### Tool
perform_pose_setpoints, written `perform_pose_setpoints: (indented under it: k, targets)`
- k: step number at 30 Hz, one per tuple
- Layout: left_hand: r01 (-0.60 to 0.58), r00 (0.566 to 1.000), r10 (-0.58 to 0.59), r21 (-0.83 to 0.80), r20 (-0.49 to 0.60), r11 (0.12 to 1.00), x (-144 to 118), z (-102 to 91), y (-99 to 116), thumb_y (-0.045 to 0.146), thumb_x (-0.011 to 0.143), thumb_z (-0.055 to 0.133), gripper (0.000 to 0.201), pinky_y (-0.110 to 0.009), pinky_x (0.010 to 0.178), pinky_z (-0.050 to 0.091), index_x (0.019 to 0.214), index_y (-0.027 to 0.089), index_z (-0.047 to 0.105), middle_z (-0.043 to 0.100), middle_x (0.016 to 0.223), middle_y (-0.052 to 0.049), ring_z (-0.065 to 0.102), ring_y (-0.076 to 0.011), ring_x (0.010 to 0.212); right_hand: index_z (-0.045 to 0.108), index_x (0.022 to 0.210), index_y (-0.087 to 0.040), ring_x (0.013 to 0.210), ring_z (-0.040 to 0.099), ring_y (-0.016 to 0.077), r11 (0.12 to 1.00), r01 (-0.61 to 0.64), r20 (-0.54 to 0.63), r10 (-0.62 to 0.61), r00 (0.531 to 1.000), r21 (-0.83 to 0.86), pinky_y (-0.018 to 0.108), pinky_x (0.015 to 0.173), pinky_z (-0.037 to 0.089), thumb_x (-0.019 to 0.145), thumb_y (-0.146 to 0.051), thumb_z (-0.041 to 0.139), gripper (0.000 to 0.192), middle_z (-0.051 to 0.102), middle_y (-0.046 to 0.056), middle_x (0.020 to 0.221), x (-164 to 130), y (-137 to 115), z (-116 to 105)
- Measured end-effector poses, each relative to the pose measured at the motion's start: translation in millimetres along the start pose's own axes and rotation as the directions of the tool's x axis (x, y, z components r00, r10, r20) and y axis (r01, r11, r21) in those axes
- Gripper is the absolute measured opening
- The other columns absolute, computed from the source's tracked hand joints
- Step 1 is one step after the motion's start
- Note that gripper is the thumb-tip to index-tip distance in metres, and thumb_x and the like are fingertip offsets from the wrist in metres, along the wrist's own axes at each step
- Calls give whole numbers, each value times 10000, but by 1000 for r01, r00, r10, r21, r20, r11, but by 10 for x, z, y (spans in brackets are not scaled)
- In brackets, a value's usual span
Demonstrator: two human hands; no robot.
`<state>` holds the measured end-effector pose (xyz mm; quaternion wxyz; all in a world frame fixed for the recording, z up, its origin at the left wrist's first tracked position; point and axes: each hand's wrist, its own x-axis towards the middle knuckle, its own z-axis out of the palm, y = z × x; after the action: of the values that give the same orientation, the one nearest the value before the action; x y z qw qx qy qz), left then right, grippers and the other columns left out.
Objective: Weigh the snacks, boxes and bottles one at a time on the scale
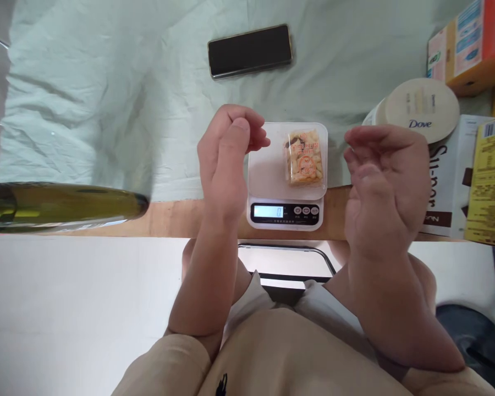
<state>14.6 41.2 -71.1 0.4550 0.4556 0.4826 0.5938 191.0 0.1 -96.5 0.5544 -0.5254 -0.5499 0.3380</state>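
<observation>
Left hand (226, 151) and right hand (385, 181) are held loosely curled, empty; on the digital scale (268, 170) is set a plastic-wrapped snack block (304, 158), probably light, crumbly, best pinched gently by its sides.

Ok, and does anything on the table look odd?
Yes, the scale: its display seems to read 0, though a wrapped snack sits on it, toward the right. Perhaps it was zeroed with the snack there. I see no spill or damage.
</observation>
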Motion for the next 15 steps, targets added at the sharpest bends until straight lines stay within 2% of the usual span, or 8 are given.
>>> perform_pose_setpoints:
  k: [5, 11, 15]
  targets:
    - [76, 997, -76, -17, 13, 997, -23, 57, 13, 268, 979, 497, 224, -416, 929, 531, 823, 243, 656, 641, 868, -55, 640, -204, 916, 614, 1274, -358, 1364, 646, 235, 1000, -21, 10, 21, 1000, -18, 467, 1204, 553, 954, -374, 559, 324, 648, 26, 1320, -13, -4, 3]
    - [199, 964, -204, 48, 169, 979, -48, 55, 67, 404, 991, 519, 228, -381, 1073, 540, 942, 222, 648, 666, 1104, -64, 668, -240, 1170, 596, 1268, -404, 1467, 586, 243, 998, -55, 85, 57, 995, -25, 482, 1175, 588, 1005, -458, 533, 277, 653, 14, 1328, -17, -23, 1]
    - [228, 943, -245, 98, 225, 969, -36, 38, 52, 428, 1035, 472, 285, -374, 1085, 559, 1024, 216, 662, 659, 1157, -61, 644, -233, 1237, 595, 1290, -367, 1542, 529, 258, 995, -98, 118, 96, 988, 11, 465, 1174, 605, 1014, -528, 557, 321, 620, 22, 1433, -29, -29, 12]
